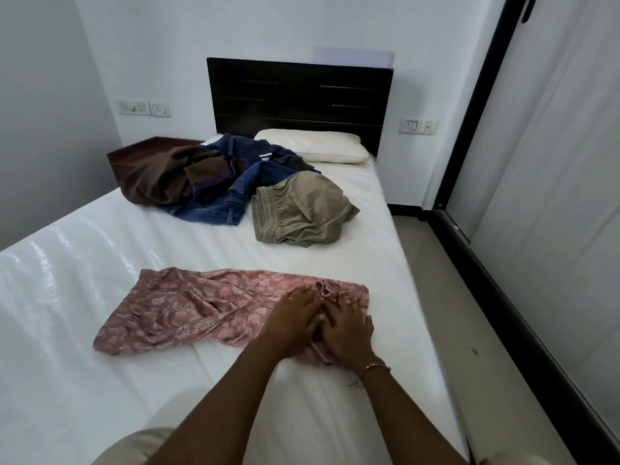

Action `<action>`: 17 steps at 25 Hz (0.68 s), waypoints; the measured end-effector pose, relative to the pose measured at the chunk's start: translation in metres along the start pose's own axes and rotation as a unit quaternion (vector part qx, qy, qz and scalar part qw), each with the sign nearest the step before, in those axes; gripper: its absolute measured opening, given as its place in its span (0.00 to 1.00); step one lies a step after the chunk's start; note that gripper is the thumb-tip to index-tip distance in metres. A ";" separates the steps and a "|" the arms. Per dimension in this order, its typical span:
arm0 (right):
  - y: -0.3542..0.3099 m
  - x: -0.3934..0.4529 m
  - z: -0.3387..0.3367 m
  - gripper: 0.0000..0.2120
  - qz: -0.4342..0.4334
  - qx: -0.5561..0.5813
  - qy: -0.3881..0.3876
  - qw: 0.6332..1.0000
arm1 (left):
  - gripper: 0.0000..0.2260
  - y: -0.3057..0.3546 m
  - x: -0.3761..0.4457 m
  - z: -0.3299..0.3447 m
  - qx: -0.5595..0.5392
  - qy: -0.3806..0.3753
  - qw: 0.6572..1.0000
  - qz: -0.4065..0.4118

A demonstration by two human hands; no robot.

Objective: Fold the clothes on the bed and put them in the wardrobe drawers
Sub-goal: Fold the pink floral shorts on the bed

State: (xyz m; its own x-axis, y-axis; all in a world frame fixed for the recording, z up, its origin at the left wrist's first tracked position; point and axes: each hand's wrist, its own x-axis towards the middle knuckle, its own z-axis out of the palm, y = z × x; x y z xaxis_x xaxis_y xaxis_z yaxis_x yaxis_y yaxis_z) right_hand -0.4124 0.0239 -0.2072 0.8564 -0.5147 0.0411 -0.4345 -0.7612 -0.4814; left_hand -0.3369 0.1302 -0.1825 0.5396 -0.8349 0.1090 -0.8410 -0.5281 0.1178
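From the head camera, a pink floral-print cotton garment (201, 313) lies spread across the near part of the white-sheeted bed (84, 263), its right end gathered and wrinkled. Both hands rest on that bunched end: the left hand (295, 325) lies with fingers fairly straight on the cloth, and the right hand (349, 333), a thin bracelet at its wrist, lies just beside it with fingers spread over the folds; whether either pinches fabric I cannot tell. Farther up the bed wait crumpled khaki shorts (302, 213), blue denim jeans (235, 196) and a dark brown garment (157, 176), near a cream pillow (318, 146). The likely slip: the thin cloth may slide and bunch again, so the fold comes out crooked.
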 end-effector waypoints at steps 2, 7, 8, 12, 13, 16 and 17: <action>0.001 0.000 -0.014 0.21 0.125 0.193 0.127 0.965 | 0.27 -0.002 -0.002 0.011 0.047 -0.095 0.994 0.013; 0.008 0.002 -0.036 0.19 0.295 0.411 0.042 0.862 | 0.44 -0.003 0.004 0.023 0.061 -0.141 0.988 -0.006; 0.003 0.002 -0.039 0.15 0.296 0.479 0.011 0.826 | 0.40 -0.001 0.003 0.022 0.066 -0.145 0.987 -0.013; -0.005 0.001 -0.056 0.09 0.324 0.548 -0.005 0.771 | 0.27 0.019 -0.001 0.008 -0.016 -0.158 0.987 -0.013; -0.007 0.003 -0.063 0.12 0.324 0.557 0.009 0.764 | 0.26 0.028 -0.002 0.002 -0.084 -0.141 0.986 0.004; -0.020 0.008 -0.085 0.15 0.290 0.585 0.055 0.756 | 0.20 0.054 -0.005 -0.020 -0.354 -0.140 0.924 -0.023; -0.026 0.009 -0.088 0.15 0.276 0.576 0.069 0.766 | 0.18 0.055 -0.006 -0.026 -0.410 -0.157 0.897 -0.049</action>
State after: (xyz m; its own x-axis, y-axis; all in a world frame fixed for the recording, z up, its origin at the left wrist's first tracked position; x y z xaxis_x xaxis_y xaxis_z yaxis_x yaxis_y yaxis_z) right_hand -0.4174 0.0044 -0.1176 0.5585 -0.7301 -0.3937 -0.1179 0.3999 -0.9090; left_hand -0.3851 0.1103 -0.1509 0.4638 -0.8607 -0.2099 -0.4075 -0.4176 0.8121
